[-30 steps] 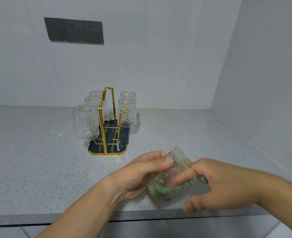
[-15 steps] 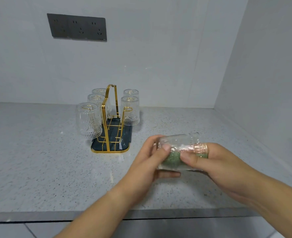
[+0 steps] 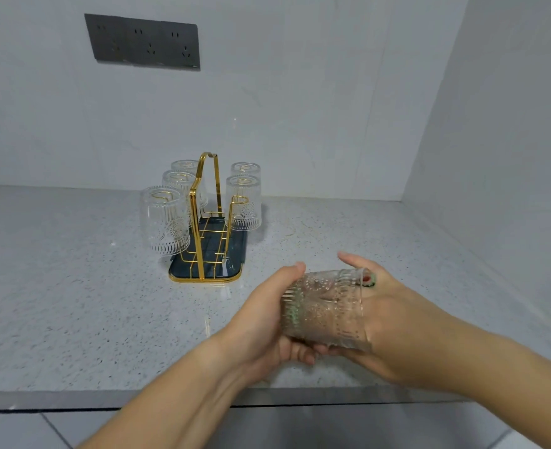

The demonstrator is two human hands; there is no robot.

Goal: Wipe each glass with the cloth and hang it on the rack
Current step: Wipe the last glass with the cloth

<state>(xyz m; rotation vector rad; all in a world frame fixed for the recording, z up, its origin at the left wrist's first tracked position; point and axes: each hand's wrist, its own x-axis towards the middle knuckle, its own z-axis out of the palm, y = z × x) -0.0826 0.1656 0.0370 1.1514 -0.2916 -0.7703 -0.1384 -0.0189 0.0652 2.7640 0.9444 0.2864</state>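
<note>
Rack, gold wire on dark tray: on worktop, beyond left fingers, well apart. Five hung glasses on it, mouths down.
Left hand: thumb over base end of glass, fingers curled beneath. Grasping glass.
Glass: on its side, raised off worktop, between both hands, mouth toward right hand.
Cloth: green scrap at rim, against right hand; green tint through glass wall near base.
Right hand: one finger extended beyond glass; others masked by patterned wall, so grip cannot be determined.
</note>
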